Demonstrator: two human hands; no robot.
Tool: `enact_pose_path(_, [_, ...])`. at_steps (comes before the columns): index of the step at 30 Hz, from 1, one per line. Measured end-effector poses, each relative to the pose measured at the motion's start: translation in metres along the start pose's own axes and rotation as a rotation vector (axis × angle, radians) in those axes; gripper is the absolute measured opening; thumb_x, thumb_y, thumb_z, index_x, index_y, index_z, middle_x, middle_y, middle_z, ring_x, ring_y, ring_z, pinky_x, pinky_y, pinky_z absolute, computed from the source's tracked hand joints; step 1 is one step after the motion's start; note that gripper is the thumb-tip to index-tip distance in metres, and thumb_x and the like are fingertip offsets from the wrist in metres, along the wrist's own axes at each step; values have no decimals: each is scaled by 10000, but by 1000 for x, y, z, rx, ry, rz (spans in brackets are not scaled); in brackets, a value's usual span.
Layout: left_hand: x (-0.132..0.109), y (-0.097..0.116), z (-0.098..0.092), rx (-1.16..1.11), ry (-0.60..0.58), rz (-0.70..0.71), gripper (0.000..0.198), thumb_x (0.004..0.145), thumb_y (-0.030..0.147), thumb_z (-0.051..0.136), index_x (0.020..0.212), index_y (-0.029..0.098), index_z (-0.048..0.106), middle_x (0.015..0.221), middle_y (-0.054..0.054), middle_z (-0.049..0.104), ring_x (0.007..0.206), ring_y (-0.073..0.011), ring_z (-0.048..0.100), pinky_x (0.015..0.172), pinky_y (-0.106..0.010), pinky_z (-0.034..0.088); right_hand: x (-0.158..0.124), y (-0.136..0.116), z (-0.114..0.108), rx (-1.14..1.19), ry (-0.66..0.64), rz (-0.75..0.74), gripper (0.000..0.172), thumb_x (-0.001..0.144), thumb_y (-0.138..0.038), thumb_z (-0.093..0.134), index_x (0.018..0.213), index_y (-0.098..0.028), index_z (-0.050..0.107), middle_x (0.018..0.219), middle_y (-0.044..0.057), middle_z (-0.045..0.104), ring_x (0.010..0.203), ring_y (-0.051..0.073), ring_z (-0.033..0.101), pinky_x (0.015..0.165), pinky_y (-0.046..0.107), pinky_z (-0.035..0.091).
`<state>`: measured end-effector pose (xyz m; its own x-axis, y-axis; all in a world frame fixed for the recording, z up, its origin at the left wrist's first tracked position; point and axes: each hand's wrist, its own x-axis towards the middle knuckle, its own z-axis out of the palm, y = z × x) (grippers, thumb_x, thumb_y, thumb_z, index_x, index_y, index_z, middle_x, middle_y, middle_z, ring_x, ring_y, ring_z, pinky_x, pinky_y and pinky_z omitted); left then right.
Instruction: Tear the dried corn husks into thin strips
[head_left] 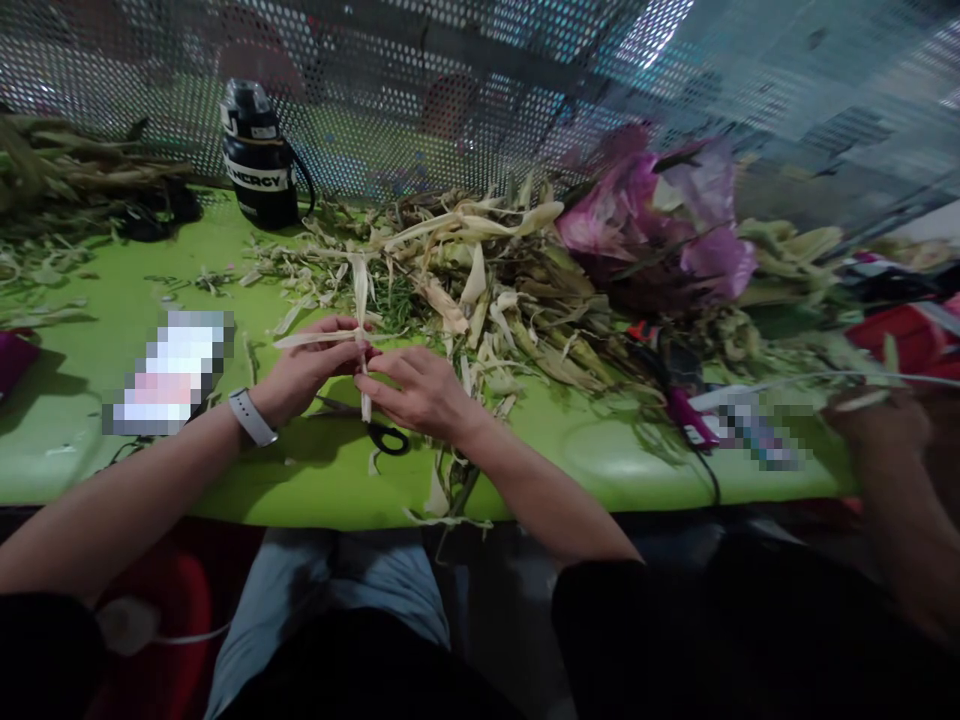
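Observation:
A pale piece of corn husk (361, 290), folded or tied into a cross-like shape, is held upright between my two hands. My left hand (319, 365), a pale band on its wrist, pinches it near the crossing. My right hand (420, 392) closes its fingers on the lower part, where a small dark red bit shows by the fingertips. Black-handled scissors (388, 438) lie on the green table (315, 480) just below my hands, their blades partly hidden. Behind my hands spreads a heap of dried corn husks (480, 270).
A black bottle (259, 170) stands at the back left, with a blurred-out phone (176, 370) nearer. Pink plastic wrapping (652, 220) rests behind the husks. At right are a magenta device (694, 420) with a cord and another person's hand (881, 425). A perforated metal panel (360, 100) borders the back.

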<state>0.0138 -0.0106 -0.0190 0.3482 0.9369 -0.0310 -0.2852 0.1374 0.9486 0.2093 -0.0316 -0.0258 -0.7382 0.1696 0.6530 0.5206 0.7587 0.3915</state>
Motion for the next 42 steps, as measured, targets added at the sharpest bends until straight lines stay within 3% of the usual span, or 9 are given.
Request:
enact_pose_path(7, [6,-1,-1,-201,-28,27,178,811,189,766,985,199,732,917,-14,696,805,-115,628,798,-252,534,1,-3,2,101,95,17,132,960,-211,577,1067,-180,649,953,51,645,901,158,561,766,296,448])
enact_pose_path(10, [5,-1,0,-133,3,67,192,788,205,792,975,212,746,1055,-24,709,803,-117,618,822,-270,535,1,-4,0,127,128,8,122,951,-205,596,1055,-176,654,943,43,646,902,152,562,771,287,458])
enact_pose_path(14, [2,0,-1,14,-42,72,347,784,279,809,1115,209,738,1136,-52,716,952,-169,669,923,-318,521,-3,-4,-3,122,135,37,184,940,-184,618,1116,-221,658,970,26,655,953,150,568,830,298,474])
enact_pose_path(18, [3,-2,-3,95,-79,50,357,796,311,780,1125,174,755,1212,-101,716,1173,-254,636,1067,-395,460,-7,0,1,170,179,245,177,932,-286,647,1106,-283,677,1047,36,654,1053,185,578,936,365,477])
enact_pose_path(22, [5,-4,-4,178,-106,113,286,806,284,760,1079,198,767,1297,-76,688,1221,-250,614,1101,-380,442,-5,5,9,248,181,513,195,992,-362,532,1018,-247,688,1142,86,648,1139,226,587,993,433,474])
enact_pose_path(32, [-1,-1,2,302,-162,246,249,836,237,694,1070,178,632,977,-35,686,895,-177,669,922,-367,537,-6,-1,16,390,50,737,386,1036,-496,374,922,-189,579,851,67,651,809,172,613,741,287,470])
enact_pose_path(37, [-3,-3,-2,378,-220,348,164,918,276,618,1061,196,622,961,-34,654,905,-172,651,878,-327,529,-2,-7,15,559,13,876,428,1011,-596,357,945,-210,530,793,21,660,708,139,623,638,249,439])
enact_pose_path(42, [-1,-6,-2,592,-169,435,241,905,336,663,1087,185,617,1019,-65,676,952,-196,667,856,-316,535,0,-7,15,779,62,996,414,968,-623,445,930,-214,495,780,11,657,671,134,627,614,251,445])
